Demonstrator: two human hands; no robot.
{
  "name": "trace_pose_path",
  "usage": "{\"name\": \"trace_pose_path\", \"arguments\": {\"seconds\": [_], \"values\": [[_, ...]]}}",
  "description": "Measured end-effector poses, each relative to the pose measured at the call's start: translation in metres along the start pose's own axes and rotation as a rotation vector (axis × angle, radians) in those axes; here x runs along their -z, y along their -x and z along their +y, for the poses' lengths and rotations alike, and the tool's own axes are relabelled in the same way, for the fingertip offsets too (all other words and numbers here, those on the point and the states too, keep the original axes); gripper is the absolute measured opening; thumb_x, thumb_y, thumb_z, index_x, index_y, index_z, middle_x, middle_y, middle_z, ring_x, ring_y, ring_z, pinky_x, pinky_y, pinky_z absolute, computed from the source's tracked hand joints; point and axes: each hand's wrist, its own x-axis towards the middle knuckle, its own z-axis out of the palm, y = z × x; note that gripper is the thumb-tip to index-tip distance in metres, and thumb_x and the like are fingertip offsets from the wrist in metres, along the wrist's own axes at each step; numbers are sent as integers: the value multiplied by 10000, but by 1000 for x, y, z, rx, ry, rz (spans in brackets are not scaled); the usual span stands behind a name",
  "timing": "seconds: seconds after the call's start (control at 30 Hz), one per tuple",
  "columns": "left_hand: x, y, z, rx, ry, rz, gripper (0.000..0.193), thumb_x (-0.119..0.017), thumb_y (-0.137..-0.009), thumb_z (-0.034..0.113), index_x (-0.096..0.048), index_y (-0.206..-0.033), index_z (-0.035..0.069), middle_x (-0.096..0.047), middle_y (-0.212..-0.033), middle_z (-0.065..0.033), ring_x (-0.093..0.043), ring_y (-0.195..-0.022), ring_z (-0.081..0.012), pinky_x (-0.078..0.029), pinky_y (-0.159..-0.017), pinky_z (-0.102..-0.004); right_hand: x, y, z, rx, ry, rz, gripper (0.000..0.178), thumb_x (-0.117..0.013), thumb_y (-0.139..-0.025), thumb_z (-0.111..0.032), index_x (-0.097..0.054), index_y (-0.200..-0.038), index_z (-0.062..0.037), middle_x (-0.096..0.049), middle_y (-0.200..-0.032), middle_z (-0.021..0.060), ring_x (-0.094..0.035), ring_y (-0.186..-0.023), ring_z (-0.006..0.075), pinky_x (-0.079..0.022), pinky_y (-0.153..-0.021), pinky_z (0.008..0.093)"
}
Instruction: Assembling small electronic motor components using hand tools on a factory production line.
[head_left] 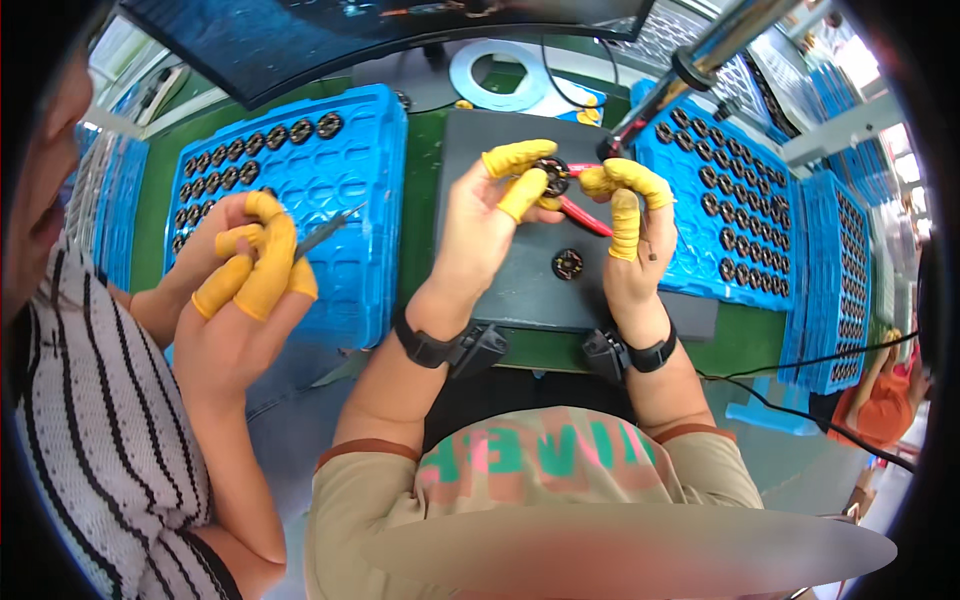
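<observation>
My left hand (478,225), in yellow finger cots, pinches a small round black part with copper-coloured spots (553,176), possibly a motor stator. My right hand (642,232), also in yellow finger cots, is closed around red-handled pliers (586,216). Their handles spread to the right from the held part; the jaws are hidden by the part and my left fingers. A second round black part (568,264) lies flat on the dark grey mat (500,295), just below my hands.
Blue trays with rows of round parts stand left (385,230) and right (690,265). At the left, a co-worker's yellow-tipped hand (250,270) holds a thin grey tool (328,228). Behind are a white ring (465,80), a monitor (350,45) and a metal pole (725,45).
</observation>
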Motion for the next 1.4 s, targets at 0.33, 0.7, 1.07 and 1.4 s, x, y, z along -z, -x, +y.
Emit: {"name": "trace_pose_path", "arguments": {"seconds": [0.33,0.7,1.07,1.4], "values": [[-1,2,0,-6,-40,19,281,-595,-933,28,-582,-1214,17,-655,-1074,-86,-663,-910,-165,-582,-740,-294,5,4,-5,147,-89,-122,283,-447,-1031,-231,-574,-1033,21,-649,-910,146,-659,-804,213,-509,-752,320],[4,1,-2,-9,-45,0,212,-603,-924,22,-585,-1134,0,-657,-1003,-88,-647,-835,-136,-538,-617,-245,4,5,-5,43,-108,-168,267,-536,-998,-214,-630,-1043,32,-673,-939,129,-660,-780,185,-516,-698,288],[1,1,-1,-29,-85,28,230,-634,-912,22,-603,-1136,-16,-673,-996,-89,-656,-844,-135,-551,-661,-247,1,5,-3,5,-145,-167,256,-517,-1007,-196,-634,-1035,31,-677,-916,108,-651,-781,176,-509,-723,283],[-2,0,-1,-90,-215,51,209,-630,-914,18,-607,-1119,-20,-665,-997,-83,-650,-852,-128,-563,-677,-250,4,3,1,-69,-157,-202,241,-500,-1013,-180,-627,-1042,23,-668,-905,107,-645,-779,183,-505,-719,292]]}}
